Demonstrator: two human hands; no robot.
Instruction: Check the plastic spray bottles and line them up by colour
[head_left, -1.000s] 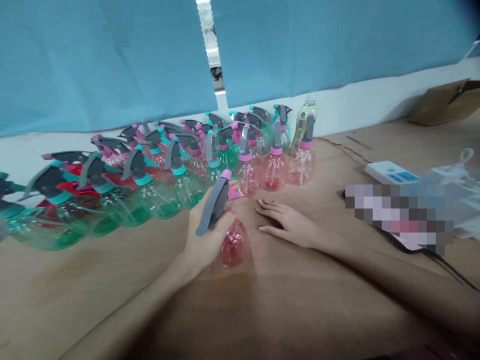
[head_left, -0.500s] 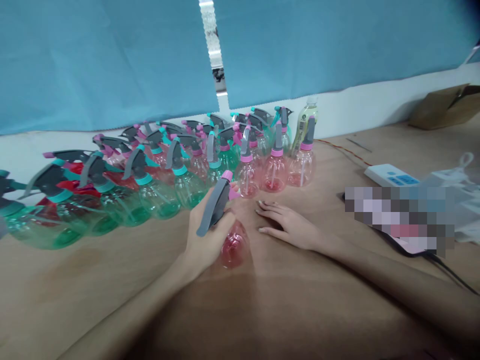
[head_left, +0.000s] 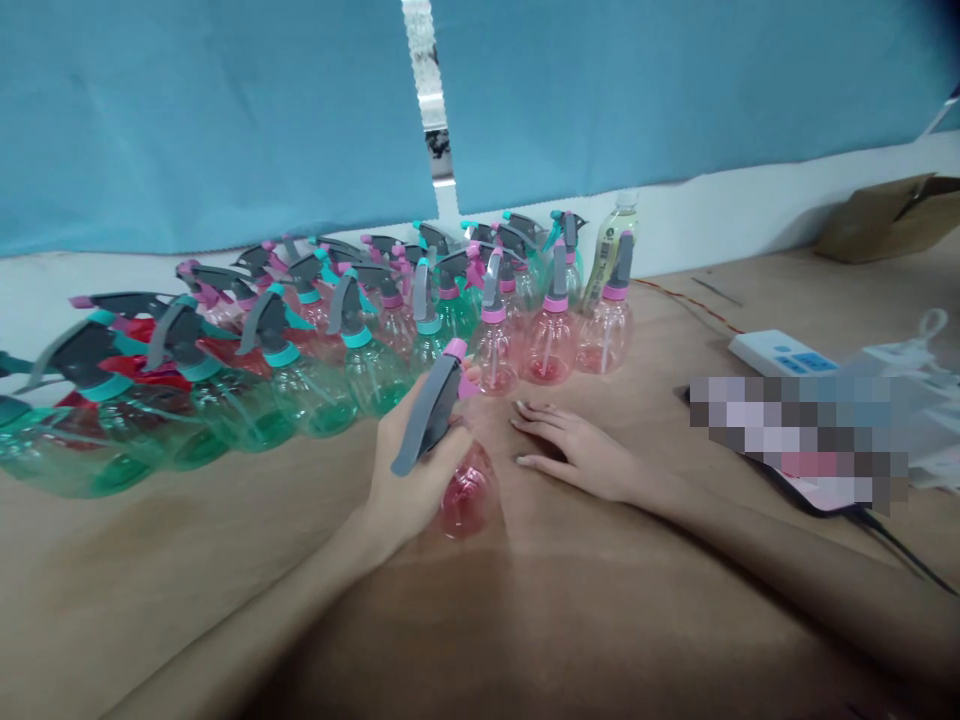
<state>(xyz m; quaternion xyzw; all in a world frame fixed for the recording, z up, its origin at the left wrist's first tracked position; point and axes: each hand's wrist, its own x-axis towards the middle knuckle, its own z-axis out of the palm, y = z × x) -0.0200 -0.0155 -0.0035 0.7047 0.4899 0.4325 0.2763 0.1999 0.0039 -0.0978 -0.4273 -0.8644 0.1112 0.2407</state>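
Note:
My left hand is wrapped round the neck of a pink spray bottle with a grey lever and a pink nozzle. The bottle's lower part shows beside my thumb, near the table surface; whether its base touches the wood I cannot tell. To its right, my right hand lies on the table, fingers stretched out, holding nothing. Just beyond the hands stand pink spray bottles. A row of green spray bottles with turquoise collars runs off to the left.
Several more spray bottles crowd behind, against the wall. A labelled drink bottle stands at their right end. Farther right are a white power strip, a blurred-out phone with a black cable, clear plastic and a cardboard box.
The view has shifted slightly, so the bottles at the left sit a little farther left. Both hands and the held spray bottle stay almost in place.

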